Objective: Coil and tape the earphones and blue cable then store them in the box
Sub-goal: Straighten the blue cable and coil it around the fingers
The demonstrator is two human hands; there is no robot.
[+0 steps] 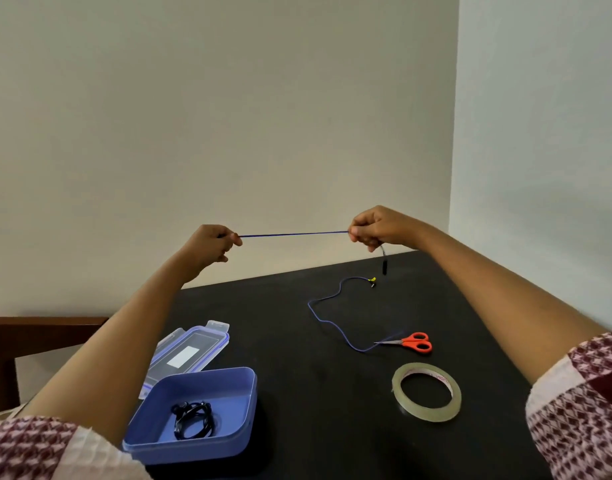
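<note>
A thin blue cable (294, 234) is stretched taut in the air between my left hand (212, 244) and my right hand (375, 227), both raised above the table and pinching it. A dark plug end hangs below my right hand. A blue wire with a yellow-tipped plug lies in loose curves on the black table (332, 427); I cannot tell whether it is the same cable. The black earphones (193, 420) lie coiled inside the open blue box (211, 441) at the lower left. A roll of clear tape (426, 391) lies flat at the right.
The box's clear lid (190, 351) with blue rim lies just behind the box. Orange-handled scissors (410, 342) rest beside the loose cable. A wooden chair back (38, 332) stands left of the table. A plain wall rises behind.
</note>
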